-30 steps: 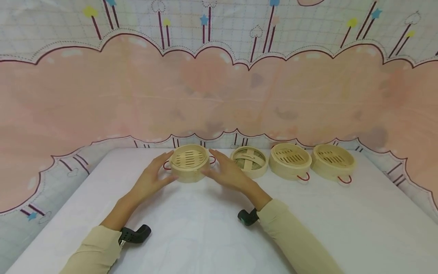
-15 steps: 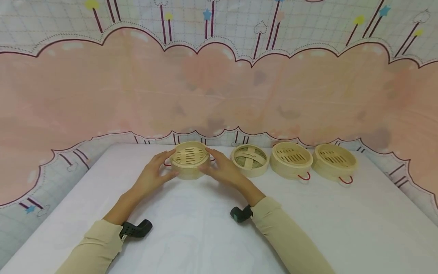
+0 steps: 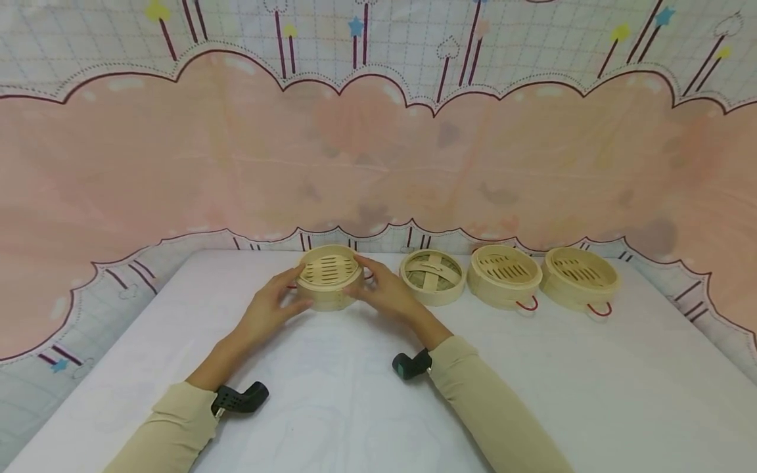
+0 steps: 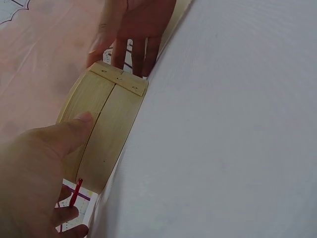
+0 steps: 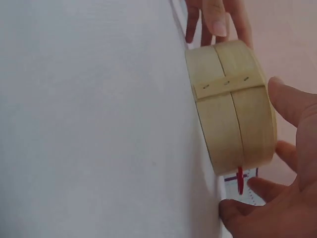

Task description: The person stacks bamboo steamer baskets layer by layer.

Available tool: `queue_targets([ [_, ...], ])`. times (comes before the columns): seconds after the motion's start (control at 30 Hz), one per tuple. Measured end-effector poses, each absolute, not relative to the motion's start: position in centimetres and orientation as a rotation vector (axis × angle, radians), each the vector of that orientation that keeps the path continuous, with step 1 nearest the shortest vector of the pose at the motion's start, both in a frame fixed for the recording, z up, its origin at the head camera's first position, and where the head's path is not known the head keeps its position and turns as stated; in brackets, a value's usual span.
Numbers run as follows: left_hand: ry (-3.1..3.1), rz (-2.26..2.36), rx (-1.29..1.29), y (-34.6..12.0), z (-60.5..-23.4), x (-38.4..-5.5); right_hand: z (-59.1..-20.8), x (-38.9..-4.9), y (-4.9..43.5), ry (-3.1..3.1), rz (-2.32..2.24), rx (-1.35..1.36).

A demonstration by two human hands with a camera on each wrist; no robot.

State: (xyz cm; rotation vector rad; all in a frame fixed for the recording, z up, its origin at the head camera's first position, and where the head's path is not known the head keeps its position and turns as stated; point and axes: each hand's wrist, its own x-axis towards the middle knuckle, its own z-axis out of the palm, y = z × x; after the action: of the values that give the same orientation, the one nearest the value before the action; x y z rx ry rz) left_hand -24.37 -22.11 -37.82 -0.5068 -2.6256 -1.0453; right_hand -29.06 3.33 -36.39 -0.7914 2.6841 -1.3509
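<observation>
Basket in hand: and here it is, at the far side of the white cloth-covered desk (image 3: 355,414), a round, pale bamboo steamer basket (image 3: 328,282) with a slotted top, sitting level on the cloth, as far as the views show.
Left hand: the left hand (image 3: 266,312) grips the basket's left side, thumb pressed on the near wall, other fingers round the far side by a red loop handle (image 4: 76,192).
Right hand: mirror image, the right hand (image 3: 384,289) holds the other side, thumb in front, index finger up at the rim; how firmly, I cannot tell.
Why two sides: opposed hands like these look meant to keep the round wall square and steady, leaving the slots uncovered.
Red loops: one pokes out beside each hand; neither appears to carry any load, the wall taking the grip.
Next along: just past the right hand, a round bamboo lid (image 3: 432,281) with crossed strips lies flat, strips up.
Far right: two more slotted bamboo baskets, the nearer one (image 3: 504,279) just beside the lid, the end one (image 3: 581,282) close against it, each showing a red loop towards the person.
Spacing: a tidy row, probably; the gap left of the lid gives the right hand its room.
</observation>
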Motion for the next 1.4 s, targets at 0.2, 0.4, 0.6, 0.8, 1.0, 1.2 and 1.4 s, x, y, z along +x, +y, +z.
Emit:
queue_targets([
  [0.2, -2.577, -1.112, -0.508, -21.7, -38.5, -24.8, -37.4, -29.9, 3.6, 2.622, -1.456, -0.742],
  [0.4, -2.532, -1.158, -0.451, -21.8, -38.8, -24.9, -37.4, -30.1, 3.6, 2.567, -1.529, -0.717],
  [0.6, -2.494, -1.185, -0.428, -21.8, -38.6, -25.1, -37.4, -30.1, 3.5, 2.504, -1.6, -0.692],
  [0.8, -2.468, -1.174, -0.369, -21.6, -38.3, -25.1, -37.2, -30.1, 3.6, 2.509, -1.599, -0.717],
  [1.0, -2.458, -1.199, -0.333, -21.5, -37.8, -24.7, -37.0, -30.0, 3.6, 2.489, -1.64, -0.73],
  [1.2, -2.453, -1.215, -0.349, -21.5, -37.1, -24.4, -35.9, -29.1, 3.7, 2.505, -1.646, -0.689],
  [1.4, -2.437, -1.21, -0.399, -21.4, -36.4, -23.8, -34.9, -28.0, 4.1, 2.544, -1.613, -0.685],
])
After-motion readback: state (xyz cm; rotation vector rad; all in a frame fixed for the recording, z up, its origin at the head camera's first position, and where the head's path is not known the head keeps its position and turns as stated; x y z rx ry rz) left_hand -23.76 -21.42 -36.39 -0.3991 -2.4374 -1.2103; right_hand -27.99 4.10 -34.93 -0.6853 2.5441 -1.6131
